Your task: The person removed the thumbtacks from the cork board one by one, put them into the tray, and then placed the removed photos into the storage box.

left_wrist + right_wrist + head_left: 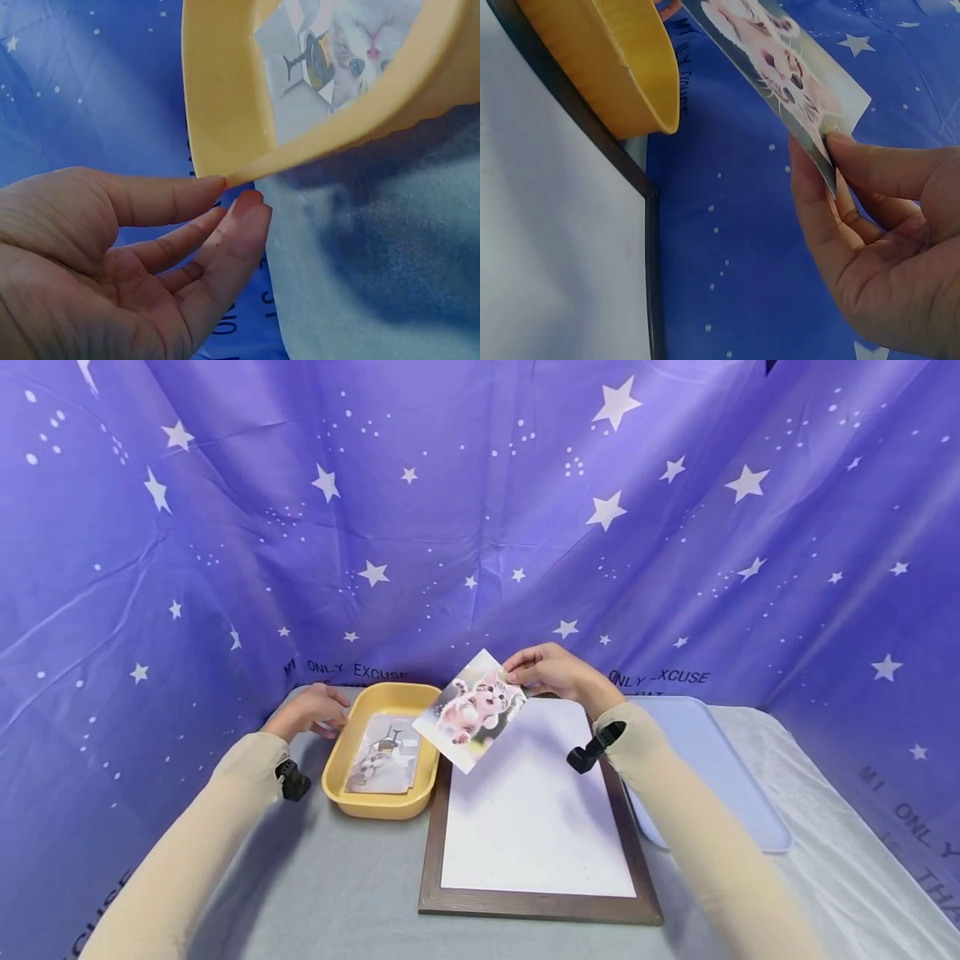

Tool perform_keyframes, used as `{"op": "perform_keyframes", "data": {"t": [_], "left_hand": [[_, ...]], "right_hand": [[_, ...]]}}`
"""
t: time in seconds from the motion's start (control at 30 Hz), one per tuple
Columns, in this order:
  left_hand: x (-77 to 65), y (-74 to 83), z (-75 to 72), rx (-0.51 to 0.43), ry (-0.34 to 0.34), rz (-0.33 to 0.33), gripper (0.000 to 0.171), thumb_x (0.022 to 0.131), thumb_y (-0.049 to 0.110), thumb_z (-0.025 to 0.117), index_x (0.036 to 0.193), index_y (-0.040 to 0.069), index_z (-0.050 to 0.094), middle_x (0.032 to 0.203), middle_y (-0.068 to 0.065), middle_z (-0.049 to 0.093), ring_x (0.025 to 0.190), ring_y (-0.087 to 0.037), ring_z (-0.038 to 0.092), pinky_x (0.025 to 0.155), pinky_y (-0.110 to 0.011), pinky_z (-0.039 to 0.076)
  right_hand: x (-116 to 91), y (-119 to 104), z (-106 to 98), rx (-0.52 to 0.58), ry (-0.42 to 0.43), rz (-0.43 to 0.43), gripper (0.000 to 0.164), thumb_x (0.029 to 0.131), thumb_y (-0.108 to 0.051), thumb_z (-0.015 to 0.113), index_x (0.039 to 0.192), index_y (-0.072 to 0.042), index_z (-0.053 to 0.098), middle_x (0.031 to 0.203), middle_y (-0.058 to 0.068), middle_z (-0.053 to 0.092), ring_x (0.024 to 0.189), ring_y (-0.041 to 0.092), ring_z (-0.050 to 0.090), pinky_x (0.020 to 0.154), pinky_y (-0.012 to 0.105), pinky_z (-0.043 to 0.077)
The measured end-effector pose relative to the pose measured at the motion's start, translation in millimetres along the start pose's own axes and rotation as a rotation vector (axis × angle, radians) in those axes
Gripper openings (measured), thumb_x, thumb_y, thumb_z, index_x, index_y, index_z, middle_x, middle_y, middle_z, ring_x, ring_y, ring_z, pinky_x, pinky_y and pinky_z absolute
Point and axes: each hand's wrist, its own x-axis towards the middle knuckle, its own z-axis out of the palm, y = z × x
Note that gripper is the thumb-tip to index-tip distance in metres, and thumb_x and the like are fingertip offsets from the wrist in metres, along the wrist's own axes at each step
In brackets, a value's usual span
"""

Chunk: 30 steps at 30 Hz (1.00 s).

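Observation:
My right hand point(551, 670) pinches a kitten photo print point(480, 710) by one corner between thumb and fingers. The print point(780, 75) is held tilted in the air, over the yellow tray's right edge and the white board. At the left, my left hand point(311, 708) has its thumb and fingertips at the rim of the yellow tray point(217, 97), pinching its edge. Inside that tray lie more prints point(382, 756), the top one showing a kitten and a glass-like shape; how many are beneath is hidden.
A white board with a dark wooden frame point(540, 906) lies on the grey cloth-covered table point(360, 877), right of the tray. A pale blue tray point(697, 743) sits farther right, partly behind my right arm. A purple star-patterned curtain point(465, 510) hangs behind.

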Motion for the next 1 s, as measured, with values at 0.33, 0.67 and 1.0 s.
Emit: {"op": "perform_keyframes", "data": {"t": [0.33, 0.67, 1.0], "left_hand": [[6.3, -2.4, -1.5, -0.042, 0.005, 0.002, 0.041, 0.091, -0.002, 0.065, 0.129, -0.01, 0.055, 0.094, -0.008, 0.064, 0.082, -0.015, 0.064, 0.078, -0.033, 0.064], [7.0, 2.6, -0.1, -0.039, -0.008, -0.007, 0.044, 0.092, -0.003, 0.063, 0.134, -0.011, 0.053, 0.102, -0.011, 0.066, 0.083, -0.015, 0.064, 0.082, -0.033, 0.063], [14.8, 2.9, -0.1, -0.048, -0.006, -0.035, 0.039, 0.09, -0.006, 0.062, 0.128, -0.01, 0.056, 0.089, -0.009, 0.063, 0.076, -0.014, 0.061, 0.076, -0.029, 0.063]], "right_hand": [[22, -15, 22, -0.055, 0.033, 0.021, 0.024, 0.094, -0.001, 0.068, 0.118, 0.002, 0.069, 0.088, -0.002, 0.07, 0.079, 0.012, 0.064, 0.075, 0.026, 0.058], [39, -28, 44, -0.081, 0.052, 0.018, 0.025, 0.092, 0.003, 0.068, 0.117, 0.006, 0.069, 0.087, 0.004, 0.071, 0.074, 0.014, 0.065, 0.068, 0.025, 0.058], [58, -31, 67, -0.108, 0.073, 0.006, 0.022, 0.091, 0.002, 0.07, 0.113, 0.004, 0.072, 0.09, 0.005, 0.072, 0.075, 0.014, 0.065, 0.07, 0.026, 0.059]]}}
